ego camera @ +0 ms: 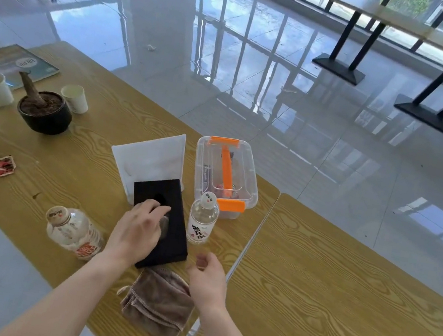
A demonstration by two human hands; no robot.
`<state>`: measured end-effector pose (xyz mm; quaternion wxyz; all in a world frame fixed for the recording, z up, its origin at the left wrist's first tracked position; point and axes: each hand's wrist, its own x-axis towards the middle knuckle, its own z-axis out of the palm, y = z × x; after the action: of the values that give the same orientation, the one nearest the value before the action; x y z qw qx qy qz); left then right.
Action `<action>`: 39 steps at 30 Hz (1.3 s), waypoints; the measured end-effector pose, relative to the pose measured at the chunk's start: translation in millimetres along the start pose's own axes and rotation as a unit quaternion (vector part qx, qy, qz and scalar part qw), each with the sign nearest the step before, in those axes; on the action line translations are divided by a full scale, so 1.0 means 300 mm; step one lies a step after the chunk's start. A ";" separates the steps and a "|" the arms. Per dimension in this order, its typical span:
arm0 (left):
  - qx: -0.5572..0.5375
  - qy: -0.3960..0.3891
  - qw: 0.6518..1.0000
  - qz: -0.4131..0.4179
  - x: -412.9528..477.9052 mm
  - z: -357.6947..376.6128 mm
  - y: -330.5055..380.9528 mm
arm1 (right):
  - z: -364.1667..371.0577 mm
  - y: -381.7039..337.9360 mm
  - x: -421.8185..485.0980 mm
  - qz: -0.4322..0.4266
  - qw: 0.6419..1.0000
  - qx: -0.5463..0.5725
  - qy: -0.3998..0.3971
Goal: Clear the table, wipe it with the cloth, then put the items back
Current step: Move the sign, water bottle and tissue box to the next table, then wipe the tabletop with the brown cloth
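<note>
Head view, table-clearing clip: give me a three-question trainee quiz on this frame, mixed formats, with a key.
1. True or false: the brown cloth lies folded on the table, with neither hand on it.
2. Which hand rests on the black box? A) left hand B) right hand C) both
3. Fill in: the clear container has latches and a handle coloured ____.

Key: 1 true; 2 A; 3 orange.
</note>
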<state>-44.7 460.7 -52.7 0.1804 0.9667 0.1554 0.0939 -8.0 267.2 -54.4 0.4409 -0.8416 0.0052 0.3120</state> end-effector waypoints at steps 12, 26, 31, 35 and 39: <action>-0.013 0.037 0.999 0.031 -0.307 0.065 0.139 | -0.072 0.116 -0.057 -0.127 0.971 -0.189 -0.072; 0.054 -0.110 0.964 -0.234 -0.389 0.251 0.127 | 0.064 0.209 -0.046 -0.163 0.903 -0.396 -0.046; -0.015 -0.137 0.943 -0.304 -0.360 0.243 0.146 | 0.066 0.242 -0.046 -0.147 0.925 -0.347 -0.052; -0.124 -0.114 0.943 -0.286 -0.382 0.234 0.185 | -0.012 0.260 -0.065 -0.106 0.968 -0.219 -0.063; -0.204 -0.098 0.942 -0.249 -0.365 0.219 0.313 | -0.163 0.295 -0.116 -0.086 0.988 -0.120 -0.040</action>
<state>-106.4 320.0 -91.2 0.4058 0.8441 0.3500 -0.0196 -35.8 167.4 -81.0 0.3618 -0.8724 -0.1225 0.3048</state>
